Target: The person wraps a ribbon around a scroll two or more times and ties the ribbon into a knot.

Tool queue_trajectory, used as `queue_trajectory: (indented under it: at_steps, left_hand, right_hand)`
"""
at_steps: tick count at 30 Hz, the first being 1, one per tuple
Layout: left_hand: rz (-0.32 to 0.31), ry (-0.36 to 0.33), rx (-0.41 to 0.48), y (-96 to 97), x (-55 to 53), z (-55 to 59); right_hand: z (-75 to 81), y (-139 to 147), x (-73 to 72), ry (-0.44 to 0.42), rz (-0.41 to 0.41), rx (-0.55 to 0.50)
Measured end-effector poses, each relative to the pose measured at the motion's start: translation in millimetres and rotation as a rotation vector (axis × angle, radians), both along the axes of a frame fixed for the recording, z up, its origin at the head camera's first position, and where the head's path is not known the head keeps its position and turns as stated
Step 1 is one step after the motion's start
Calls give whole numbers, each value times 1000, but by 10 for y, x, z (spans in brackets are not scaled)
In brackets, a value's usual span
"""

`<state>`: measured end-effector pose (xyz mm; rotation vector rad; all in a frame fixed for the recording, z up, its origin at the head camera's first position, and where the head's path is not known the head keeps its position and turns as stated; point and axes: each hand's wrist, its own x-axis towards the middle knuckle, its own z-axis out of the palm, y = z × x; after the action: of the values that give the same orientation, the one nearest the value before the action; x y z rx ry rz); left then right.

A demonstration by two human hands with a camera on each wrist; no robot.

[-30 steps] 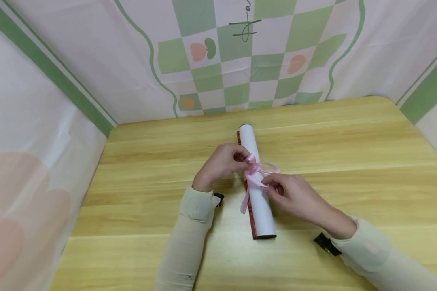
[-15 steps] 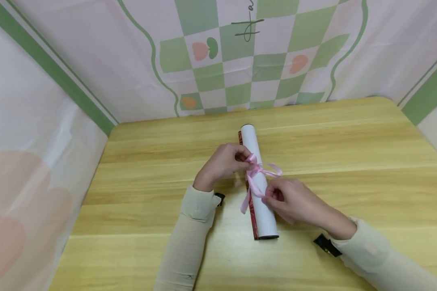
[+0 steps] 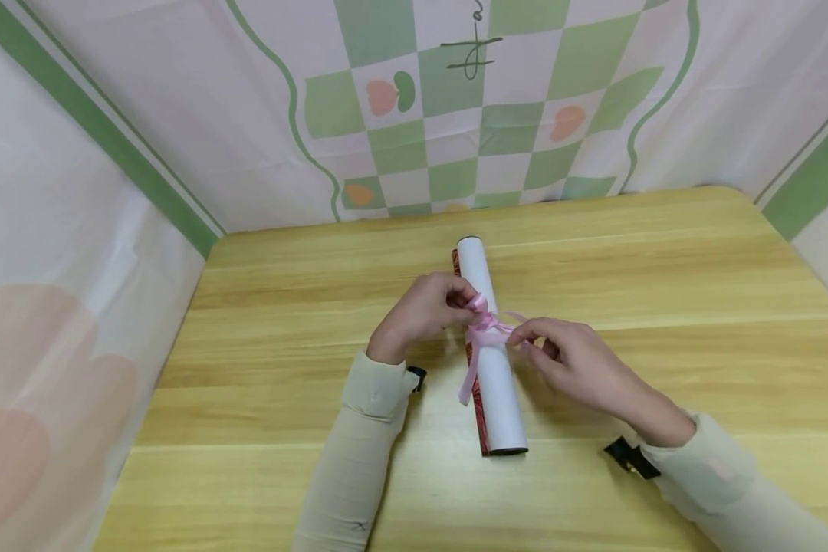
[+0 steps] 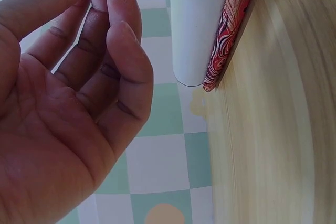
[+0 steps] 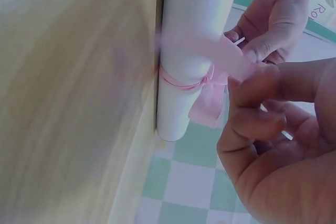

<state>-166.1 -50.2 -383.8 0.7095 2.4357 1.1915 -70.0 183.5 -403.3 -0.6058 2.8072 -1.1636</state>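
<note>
A white roll [image 3: 507, 406] with a red patterned strip [image 3: 481, 422] along its left side lies lengthwise on the table. Pink ribbon [image 3: 483, 337] is tied around its middle, with loops and loose tails at the knot. Over the roll's left side, my left hand [image 3: 421, 310] pinches a ribbon loop between thumb and fingertips. On the other side, my right hand [image 3: 579, 364] pinches a ribbon tail between thumb and index finger. The right wrist view shows the ribbon band [image 5: 181, 83] circling the roll; the tail is blurred there.
The wood-grain table [image 3: 283, 307] extends on every side of the roll. A patterned green and white cloth [image 3: 448, 146] hangs behind it, and another cloth [image 3: 62, 307] hangs at the left. Black clips [image 3: 631, 458] sit at both cuffs.
My right hand has moved up and slightly right, drawing the ribbon tail from a slant down the roll to nearly straight across it. My left hand has stayed in place.
</note>
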Motion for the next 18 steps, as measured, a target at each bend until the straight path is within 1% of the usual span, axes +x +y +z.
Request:
queue_trajectory:
  at_steps: [5, 9, 12, 18]
  left_hand:
    - [-1, 6, -9, -4, -1, 5]
    - [2, 11, -7, -6, 6, 19]
    - [-1, 9, -3, -9, 8, 23]
    - [2, 0, 6, -16, 4, 22]
  right_hand:
    - [11, 10, -26, 8, 5, -2]
    - [12, 2, -40, 0, -21, 2]
    - [13, -9, -52, 24, -44, 4]
    - [9, -45, -66, 105, -75, -6]
